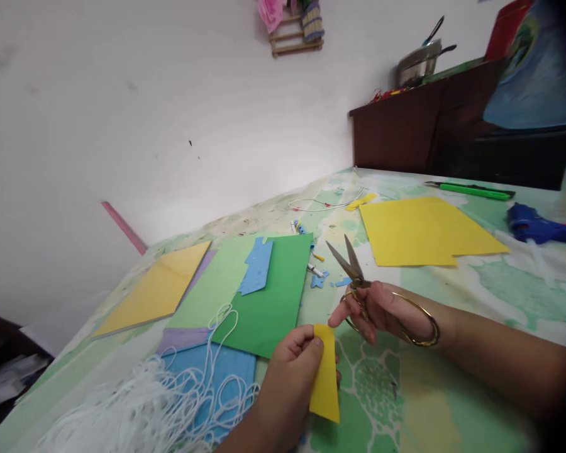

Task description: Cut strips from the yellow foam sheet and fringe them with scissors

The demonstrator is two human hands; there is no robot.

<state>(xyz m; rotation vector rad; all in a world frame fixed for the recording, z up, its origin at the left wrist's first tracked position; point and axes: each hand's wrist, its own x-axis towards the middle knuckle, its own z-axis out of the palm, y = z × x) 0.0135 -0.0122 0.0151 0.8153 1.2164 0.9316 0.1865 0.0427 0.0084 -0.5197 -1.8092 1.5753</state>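
Near the bottom centre, my left hand [292, 380] pinches a yellow paper strip [326, 384] between thumb and fingers, and the strip hangs downward. To its right, my right hand [377, 311] has its fingers in the handles of gold-coloured scissors [355, 270]. The scissor blades are spread apart and point up and away, with nothing between them. One right fingertip is at the top edge of the strip. A large yellow sheet [424, 233] with a cut corner lies beyond my right hand.
Green sheet [278, 308], blue scrap [257, 270] and yellow-orange sheets [158, 292] lie left. White cord [136, 402] is heaped at lower left. Small blue pieces [318, 280] sit near the scissors. A green cutter [476, 190] and blue glue gun [538, 223] are at the right.
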